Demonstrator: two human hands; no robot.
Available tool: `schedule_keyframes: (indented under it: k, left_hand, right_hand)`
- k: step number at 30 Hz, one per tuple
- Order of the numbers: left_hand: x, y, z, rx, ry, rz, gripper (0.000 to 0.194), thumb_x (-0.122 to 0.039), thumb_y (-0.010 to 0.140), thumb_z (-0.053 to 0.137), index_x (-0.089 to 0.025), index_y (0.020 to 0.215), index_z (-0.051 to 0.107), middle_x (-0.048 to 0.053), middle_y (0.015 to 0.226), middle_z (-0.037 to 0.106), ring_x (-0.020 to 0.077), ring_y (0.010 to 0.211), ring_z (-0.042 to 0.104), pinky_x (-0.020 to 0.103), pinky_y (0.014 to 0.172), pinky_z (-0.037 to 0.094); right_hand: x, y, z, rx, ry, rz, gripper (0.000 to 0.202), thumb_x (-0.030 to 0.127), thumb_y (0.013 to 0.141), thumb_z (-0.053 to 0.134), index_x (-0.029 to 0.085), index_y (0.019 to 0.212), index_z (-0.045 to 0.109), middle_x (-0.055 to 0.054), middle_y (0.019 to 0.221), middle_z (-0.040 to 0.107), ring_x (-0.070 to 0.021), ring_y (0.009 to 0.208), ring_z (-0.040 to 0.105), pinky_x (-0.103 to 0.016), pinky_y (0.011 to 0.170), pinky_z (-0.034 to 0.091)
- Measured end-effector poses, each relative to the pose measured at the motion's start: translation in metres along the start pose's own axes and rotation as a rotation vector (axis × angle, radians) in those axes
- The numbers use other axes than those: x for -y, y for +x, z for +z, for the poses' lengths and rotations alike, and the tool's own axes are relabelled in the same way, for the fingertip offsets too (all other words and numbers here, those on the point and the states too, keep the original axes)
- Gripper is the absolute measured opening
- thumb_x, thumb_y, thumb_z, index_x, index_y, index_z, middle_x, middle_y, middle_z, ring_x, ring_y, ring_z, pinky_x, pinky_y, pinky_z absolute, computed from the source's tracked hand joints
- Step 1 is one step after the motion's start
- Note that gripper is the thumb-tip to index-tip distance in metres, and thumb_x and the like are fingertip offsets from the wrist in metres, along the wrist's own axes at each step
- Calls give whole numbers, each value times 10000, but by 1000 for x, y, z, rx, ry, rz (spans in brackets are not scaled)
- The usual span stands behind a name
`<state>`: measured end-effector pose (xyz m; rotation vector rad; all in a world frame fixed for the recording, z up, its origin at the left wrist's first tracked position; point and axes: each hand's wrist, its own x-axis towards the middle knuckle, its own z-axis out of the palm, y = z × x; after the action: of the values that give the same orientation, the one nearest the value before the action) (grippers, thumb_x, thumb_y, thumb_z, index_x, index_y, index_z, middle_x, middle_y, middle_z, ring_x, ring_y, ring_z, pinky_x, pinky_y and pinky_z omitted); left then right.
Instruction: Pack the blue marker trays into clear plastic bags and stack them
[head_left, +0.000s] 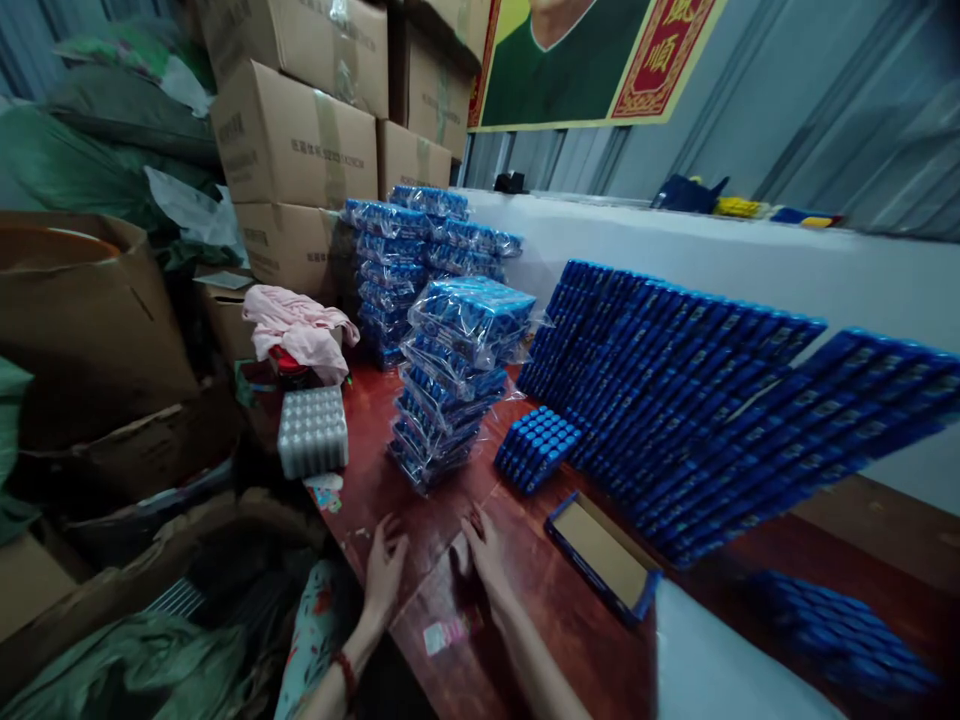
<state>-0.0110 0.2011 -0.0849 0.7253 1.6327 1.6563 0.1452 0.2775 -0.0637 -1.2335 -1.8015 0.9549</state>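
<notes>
The light is dim and cool, brighter on the white wall at the right. The bench [525, 600] shines softly. Edges are stretched and blurry, especially the lower right corner.

Your forearms: cut off by the bottom edge, so you see only the wrists and up.
Left hand [384, 572]: palm hidden against the surface [555, 610].
Blue pile at lower right [847, 630]: too blurred for you to tell its pieces.
Wall poster [592, 60]: cropped by the top edge.
Box print [330, 152]: too small for you to read.
Red item under the pink cloth [300, 325]: mostly covered.
</notes>
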Motion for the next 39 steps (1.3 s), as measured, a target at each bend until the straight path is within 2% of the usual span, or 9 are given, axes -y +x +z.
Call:
schedule_keyframes:
  k: [5, 9, 11, 17, 22, 27, 31, 34, 39]
  left_hand:
    - [-17, -15, 35, 214, 8, 20, 496, -422, 792, 505, -169, 1216, 461, 153, 1230, 584, 214, 970, 641, 351, 839, 516]
    - [-28, -25, 60, 541, 84, 20, 364, -409, 808, 504, -169, 1070, 580, 123, 1083, 658, 218, 945, 636, 345, 785, 524]
    - [-28, -26, 71, 610, 141, 51, 371, -391, 810, 514, -153, 1083, 594, 134, 1105, 652, 220, 944, 635, 359, 804, 523]
    - [-56, 17, 128, 551, 285, 192, 547, -375, 855, 501, -111, 1329, 437, 199, 1375, 483, 261, 1217, 527, 402, 1017, 423]
    - [-76, 63, 193, 576, 523, 379, 1145, -437, 627, 758, -69, 1478, 87, 261, 1546, 95, 345, 1444, 69, 478, 1156, 151]
    - [-59, 68, 239, 466, 693, 429, 1335, -562, 582, 754, -85, 1466, -126, 310, 1533, -9, 391, 1432, 21, 533, 1129, 149]
    - [-51, 65, 259, 383, 692, 392, 1362, -610, 566, 736, -96, 1465, -148, 312, 1529, 26, 420, 1425, 59, 572, 1114, 145]
    - [-48, 67, 264, 343, 685, 395, 1319, -574, 592, 728, -125, 1472, -145, 290, 1491, 195, 425, 1393, 216, 565, 1086, 225]
    - [-44, 71, 254, 333, 648, 388, 1266, -514, 623, 719, -107, 1479, -120, 274, 1435, 279, 421, 1359, 290, 553, 1085, 245]
  right_hand:
    - [5, 10, -5, -246, 62, 89, 546, 499, 834, 423, 295, 1339, 468, -53, 1316, 550, -243, 1241, 497, -470, 1052, 382]
    - [18, 60, -66, -573, -231, 48, 631, 379, 811, 435, 144, 1394, 379, -146, 1508, 258, -276, 1417, 168, -537, 1129, 174]
    - [23, 91, -102, -561, -327, 94, 636, 385, 795, 481, 134, 1375, 406, -151, 1523, 224, -299, 1423, 127, -541, 1127, 156]
    - [2, 133, -168, -641, -328, 506, 635, 361, 921, 135, -22, 1409, 274, -275, 1374, 410, -285, 1276, 422, -416, 1038, 343]
    - [-42, 74, -194, -560, -430, 656, 556, 289, 858, 378, 57, 1362, 413, -261, 1379, 413, -383, 1329, 318, -557, 1045, 264]
    - [-67, 19, -218, -382, -530, 612, 494, 72, 742, 476, 110, 1225, 570, -231, 1328, 476, -369, 1323, 326, -582, 1081, 126]
    - [-70, 8, -214, -177, -450, 423, 343, 48, 688, 528, 191, 947, 701, -132, 1145, 635, -280, 1158, 509, -425, 1041, 293]
    - [-73, 18, -204, -66, -292, 314, 130, 216, 684, 649, 212, 792, 722, -61, 909, 712, -238, 924, 618, -329, 893, 435]
    - [-81, 88, -206, -348, -30, 262, 571, 544, 890, 294, 153, 1120, 640, -105, 1167, 655, -251, 1145, 538, -404, 1011, 377]
